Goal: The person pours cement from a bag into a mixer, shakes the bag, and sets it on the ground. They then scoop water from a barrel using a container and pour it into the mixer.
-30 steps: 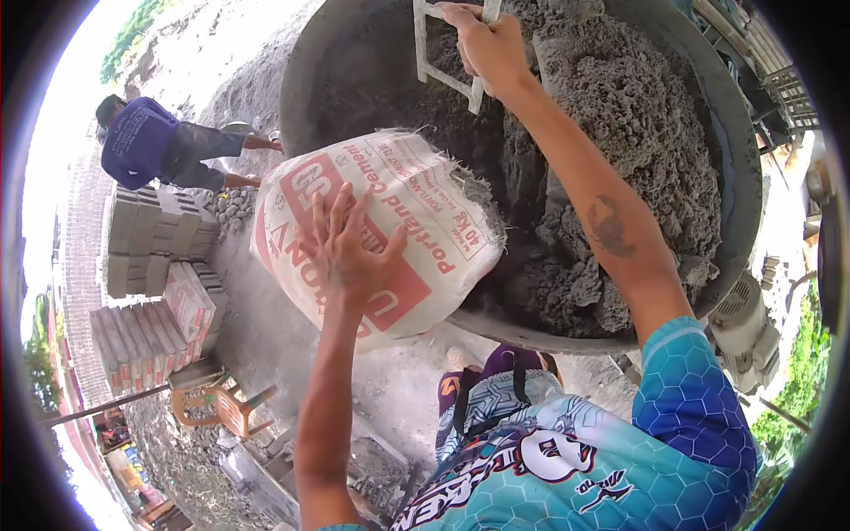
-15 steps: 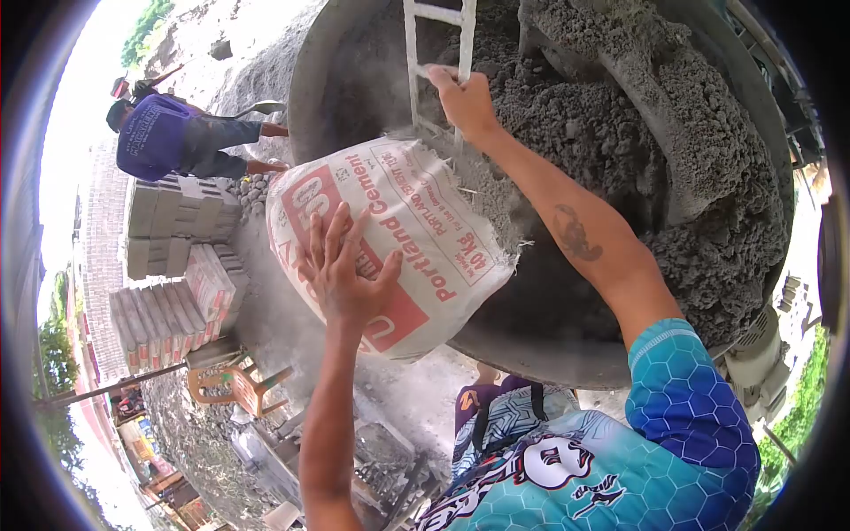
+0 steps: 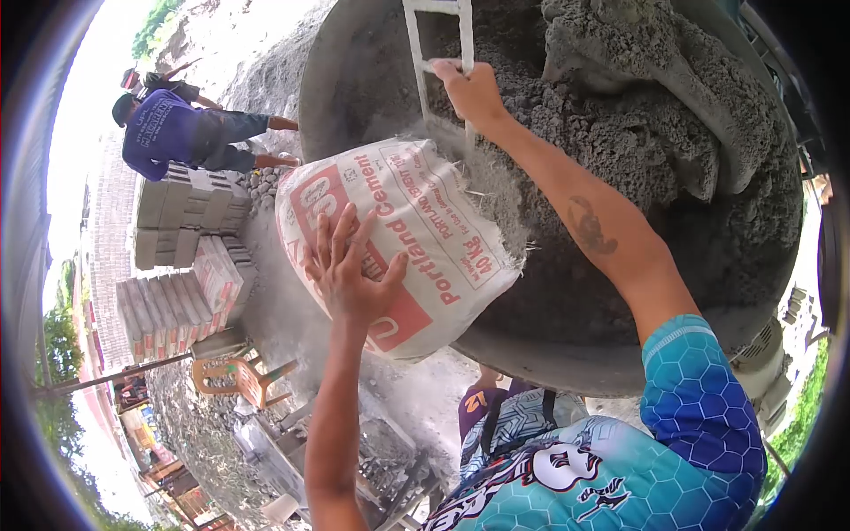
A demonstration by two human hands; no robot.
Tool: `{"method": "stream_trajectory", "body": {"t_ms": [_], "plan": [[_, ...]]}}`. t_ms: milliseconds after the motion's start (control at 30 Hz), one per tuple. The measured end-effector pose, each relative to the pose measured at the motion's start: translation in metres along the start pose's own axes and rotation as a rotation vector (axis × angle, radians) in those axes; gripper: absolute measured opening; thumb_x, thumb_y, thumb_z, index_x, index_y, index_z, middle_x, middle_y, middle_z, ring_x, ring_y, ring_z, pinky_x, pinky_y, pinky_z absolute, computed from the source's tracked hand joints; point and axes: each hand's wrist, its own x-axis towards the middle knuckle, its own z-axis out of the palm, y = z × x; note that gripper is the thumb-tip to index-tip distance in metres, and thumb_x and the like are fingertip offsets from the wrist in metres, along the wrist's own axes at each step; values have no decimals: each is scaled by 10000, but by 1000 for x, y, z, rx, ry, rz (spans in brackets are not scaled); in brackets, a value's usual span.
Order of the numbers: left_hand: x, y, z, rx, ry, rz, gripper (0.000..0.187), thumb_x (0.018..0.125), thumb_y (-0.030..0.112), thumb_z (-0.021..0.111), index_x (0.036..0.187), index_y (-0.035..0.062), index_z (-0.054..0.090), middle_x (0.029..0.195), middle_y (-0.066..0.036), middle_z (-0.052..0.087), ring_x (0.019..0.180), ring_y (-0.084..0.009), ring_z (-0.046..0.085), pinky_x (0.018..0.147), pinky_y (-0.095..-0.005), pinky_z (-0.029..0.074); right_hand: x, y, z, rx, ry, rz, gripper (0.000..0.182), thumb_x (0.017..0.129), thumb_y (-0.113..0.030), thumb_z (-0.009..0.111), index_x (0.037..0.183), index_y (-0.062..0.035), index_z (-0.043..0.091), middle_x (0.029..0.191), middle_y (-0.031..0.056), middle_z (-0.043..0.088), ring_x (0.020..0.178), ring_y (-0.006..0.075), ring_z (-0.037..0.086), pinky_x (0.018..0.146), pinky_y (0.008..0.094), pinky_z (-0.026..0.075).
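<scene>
A torn-open Portland cement bag (image 3: 443, 265) lies tilted over the rim of a large mixer drum (image 3: 549, 372), with its ragged mouth facing inward and grey powder at the opening. My left hand (image 3: 354, 279) rests on the bag's printed side, fingers spread. Beyond the mouth, my right hand (image 3: 471, 96) is closed around a pale ladder-shaped metal frame (image 3: 467, 35) inside the drum. Powder covers part of the frame's lower end, so how it meets the bag is hidden. Clumpy grey mix (image 3: 655, 115) coats the drum's inside.
Left of the drum, a person in a purple shirt (image 3: 168, 133) stands with another person behind. Stacked concrete blocks (image 3: 186, 217), stacked flat bundles (image 3: 164, 314) and an orange-brown chair (image 3: 239, 380) are lower left. Pale dust hangs near the bag.
The whole view has shifted slightly. Both hands keep their places on the bag and the frame. The purple-shirted person has changed posture, and the second person shows more.
</scene>
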Motion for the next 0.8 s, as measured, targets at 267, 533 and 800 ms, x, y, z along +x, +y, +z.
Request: {"method": "stream_trajectory", "body": {"t_ms": [267,533,800], "plan": [[2,1,-6,-8,-14,6,671,758,459,803,1381,245,676,1576,-15,498,1553,-301,289,1246,-602,95,-10,14,34,-62,78,-64,395,934,-269,591,728,55,685,587,102,605,569,175,560,566,410,462],[7,8,-12,17,2,11,659,764,443,803,1379,242,677,1573,-8,503,1548,-296,298,1256,-567,100,41,-50,-3,-121,-87,2,384,943,-301,619,747,16,711,558,41,583,511,138,536,534,369,453],[2,9,-10,19,14,32,657,788,413,804,1407,259,652,1578,0,498,1548,-296,300,1248,-591,100,22,20,11,-207,71,45,411,940,-362,625,829,10,758,592,76,638,577,185,616,631,410,504]]}}
